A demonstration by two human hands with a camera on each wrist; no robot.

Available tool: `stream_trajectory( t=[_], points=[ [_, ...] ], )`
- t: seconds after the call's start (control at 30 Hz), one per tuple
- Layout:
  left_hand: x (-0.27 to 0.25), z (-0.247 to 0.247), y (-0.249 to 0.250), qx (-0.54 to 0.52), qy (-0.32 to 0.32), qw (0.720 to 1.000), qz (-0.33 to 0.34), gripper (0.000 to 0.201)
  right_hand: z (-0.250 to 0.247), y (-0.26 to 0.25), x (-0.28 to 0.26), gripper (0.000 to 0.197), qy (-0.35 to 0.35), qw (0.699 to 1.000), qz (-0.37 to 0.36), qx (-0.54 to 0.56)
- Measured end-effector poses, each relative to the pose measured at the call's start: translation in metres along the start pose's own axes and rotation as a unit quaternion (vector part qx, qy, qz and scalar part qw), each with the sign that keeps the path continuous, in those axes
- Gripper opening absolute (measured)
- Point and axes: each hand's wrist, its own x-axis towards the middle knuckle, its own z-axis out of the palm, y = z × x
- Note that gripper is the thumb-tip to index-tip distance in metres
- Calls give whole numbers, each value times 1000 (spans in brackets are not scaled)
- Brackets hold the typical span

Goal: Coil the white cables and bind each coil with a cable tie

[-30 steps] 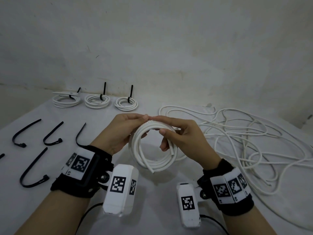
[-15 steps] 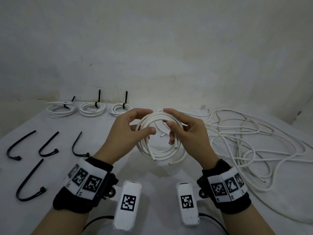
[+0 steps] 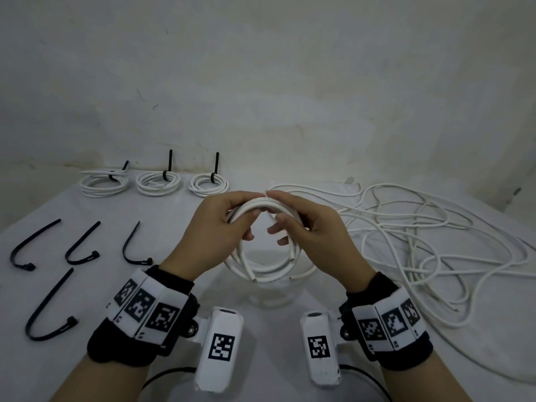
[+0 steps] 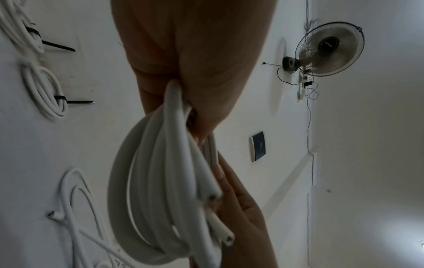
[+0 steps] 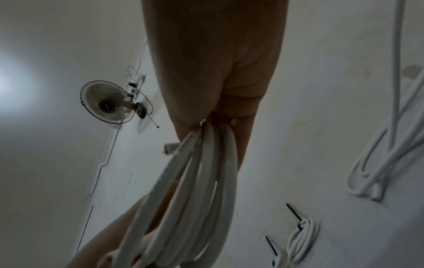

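Note:
A white cable coil (image 3: 261,271) stands upright above the table's middle, held by both hands at its top. My left hand (image 3: 220,227) grips the coil's upper left, fingers curled over the strands (image 4: 160,163). My right hand (image 3: 307,227) grips the upper right, and the strands (image 5: 206,181) hang below it. Two cut cable ends (image 3: 293,258) stick out on the coil's lower side. Several loose black cable ties (image 3: 78,250) lie on the table at the left. No tie is on the held coil.
Three tied coils (image 3: 158,182) line the back of the table (image 3: 275,303) by the wall. A tangle of loose white cable (image 3: 429,242) spreads over the right side. A wall fan (image 4: 328,49) hangs on a side wall.
Both hands shifted their grip along the coil's top until the fingertips meet there. The coil stayed upright between them, and the head view tilted slightly.

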Motion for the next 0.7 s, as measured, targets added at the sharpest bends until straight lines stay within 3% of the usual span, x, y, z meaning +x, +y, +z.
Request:
stream_trajectory(
  t=[0.1,0.33,0.7],
  points=[
    [1,-1,-6,7,24,1000,-3,24,-10,-1,-2,44,-34,996,-32,-77],
    [5,-7,-13,17,68,998,-9,22,-17,-5,-5,28,-112,976,-55,-180],
    [6,-2,-16,-4,67,998,-22,16,-19,-4,-5,18,-118,971,-36,-204]
  ],
)
